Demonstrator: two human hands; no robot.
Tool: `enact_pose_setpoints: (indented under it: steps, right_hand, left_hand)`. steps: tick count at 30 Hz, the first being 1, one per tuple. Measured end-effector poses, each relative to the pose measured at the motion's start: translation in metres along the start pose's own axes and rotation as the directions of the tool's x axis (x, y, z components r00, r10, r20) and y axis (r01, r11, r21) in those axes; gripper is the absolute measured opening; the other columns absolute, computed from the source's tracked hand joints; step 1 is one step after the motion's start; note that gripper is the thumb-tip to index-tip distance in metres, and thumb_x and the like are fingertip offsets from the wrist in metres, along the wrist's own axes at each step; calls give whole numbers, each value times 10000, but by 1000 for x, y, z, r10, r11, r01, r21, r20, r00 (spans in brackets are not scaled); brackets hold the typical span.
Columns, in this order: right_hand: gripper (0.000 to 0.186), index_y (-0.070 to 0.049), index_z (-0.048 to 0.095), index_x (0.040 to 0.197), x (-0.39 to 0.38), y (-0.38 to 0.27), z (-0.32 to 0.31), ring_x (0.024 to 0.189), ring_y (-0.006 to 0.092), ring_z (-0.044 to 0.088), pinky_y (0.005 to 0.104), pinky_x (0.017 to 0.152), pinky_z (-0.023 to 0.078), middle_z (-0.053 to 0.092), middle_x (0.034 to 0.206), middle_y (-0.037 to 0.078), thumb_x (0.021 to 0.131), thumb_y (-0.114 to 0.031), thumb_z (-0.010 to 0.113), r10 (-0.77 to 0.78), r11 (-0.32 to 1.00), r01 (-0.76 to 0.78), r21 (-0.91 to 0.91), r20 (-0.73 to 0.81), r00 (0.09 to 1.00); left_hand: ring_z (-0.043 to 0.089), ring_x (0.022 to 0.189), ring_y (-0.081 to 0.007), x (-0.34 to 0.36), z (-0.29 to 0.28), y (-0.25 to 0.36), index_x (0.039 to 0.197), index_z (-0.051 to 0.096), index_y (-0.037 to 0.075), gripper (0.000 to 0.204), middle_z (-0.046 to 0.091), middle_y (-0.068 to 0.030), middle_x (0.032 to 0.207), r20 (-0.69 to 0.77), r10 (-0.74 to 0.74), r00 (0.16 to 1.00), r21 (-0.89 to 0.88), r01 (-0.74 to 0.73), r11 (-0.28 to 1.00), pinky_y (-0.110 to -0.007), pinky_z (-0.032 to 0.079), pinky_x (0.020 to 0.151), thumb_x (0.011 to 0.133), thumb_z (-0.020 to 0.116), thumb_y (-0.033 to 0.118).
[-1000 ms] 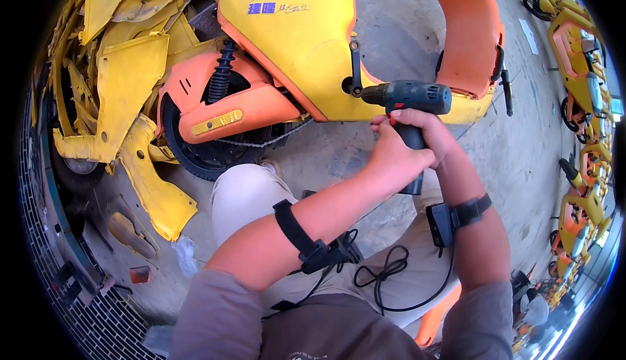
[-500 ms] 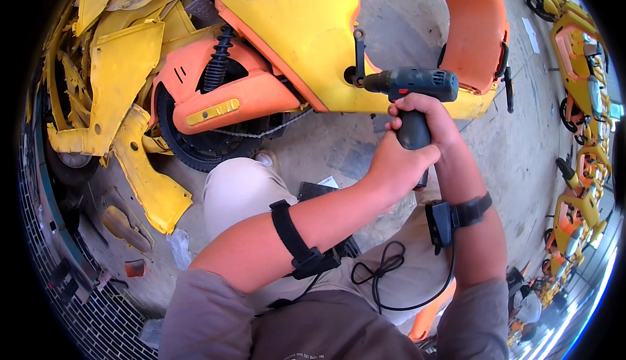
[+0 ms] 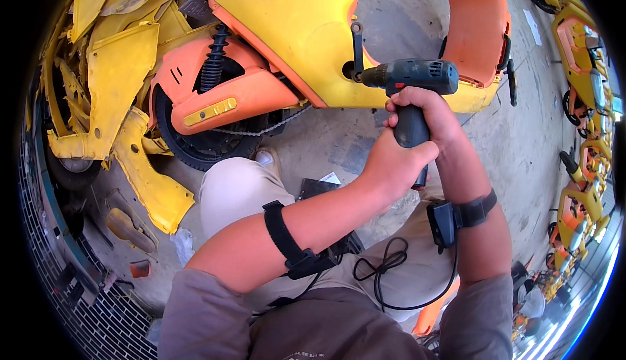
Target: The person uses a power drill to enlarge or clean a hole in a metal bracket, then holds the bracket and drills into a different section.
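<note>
A dark teal cordless drill (image 3: pixel 417 75) points left, its chuck against the lower end of a black crank arm (image 3: pixel 357 50) on a yellow and orange scooter (image 3: pixel 293 41). My right hand (image 3: pixel 427 109) is wrapped round the top of the drill's grip. Lower on the same grip, my left hand (image 3: pixel 394 161) is closed from the near side, its thumb toward the handle's base. Whatever tip sits in the chuck is hidden at the crank's joint.
Yellow body panels (image 3: pixel 124 60) lie heaped at the left. The scooter's rear wheel (image 3: pixel 195 151) and sagging chain (image 3: pixel 267 129) are beyond my left knee. A row of similar scooters (image 3: pixel 580 73) lines the right side. A looped black cord (image 3: pixel 385 269) hangs over my lap.
The view has shifted slightly, so the scooter and drill sit a little higher in it. Both hands keep the same hold on the drill, still at the crank.
</note>
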State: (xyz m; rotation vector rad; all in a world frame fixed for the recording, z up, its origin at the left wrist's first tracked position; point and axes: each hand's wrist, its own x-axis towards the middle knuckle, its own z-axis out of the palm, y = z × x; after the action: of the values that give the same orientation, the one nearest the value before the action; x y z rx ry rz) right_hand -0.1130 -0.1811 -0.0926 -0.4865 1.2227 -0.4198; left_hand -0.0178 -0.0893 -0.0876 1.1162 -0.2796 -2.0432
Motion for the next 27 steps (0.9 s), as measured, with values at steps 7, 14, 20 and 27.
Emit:
enact_pose_setpoints:
  steps: [7, 14, 20, 27]
  right_hand:
    - [205, -4, 530, 980, -1, 0, 4, 601, 183, 623, 333, 630, 566, 609, 791, 107, 806, -76, 614, -21, 1000, 21, -23, -8, 1000]
    - [206, 7, 538, 970, -2, 0, 10, 597, 189, 641, 322, 596, 569, 616, 795, 112, 804, -82, 622, -28, 997, 25, -70, -45, 999]
    - [209, 8, 540, 979, -3, -2, 15, 599, 188, 643, 322, 585, 570, 618, 792, 112, 808, -84, 618, -57, 993, 51, -109, -51, 997]
    - [220, -1, 538, 996, -6, -1, 16, 597, 184, 642, 315, 571, 567, 621, 791, 109, 809, -87, 617, -59, 990, 48, -131, -75, 995]
  left_hand:
    - [635, 718, -200, -6, -3, 5, 1140, 453, 20, 435, 538, -102, 967, 0, -4, 1000, -2, 4, 1000, -326, 532, 580, 802, 656, 204]
    - [640, 720, -207, -6, -10, 2, 1111, 461, 36, 399, 543, -95, 932, 42, 22, 999, -37, -21, 999, -338, 544, 581, 802, 653, 201]
    - [640, 721, -208, -7, -13, 3, 1102, 464, 34, 389, 544, -97, 930, 45, 30, 999, -33, -29, 999, -343, 547, 583, 801, 650, 197]
    - [639, 722, -210, -8, -13, 2, 1092, 467, 32, 380, 539, -96, 929, 64, 17, 998, -45, -14, 999, -344, 548, 586, 801, 647, 199]
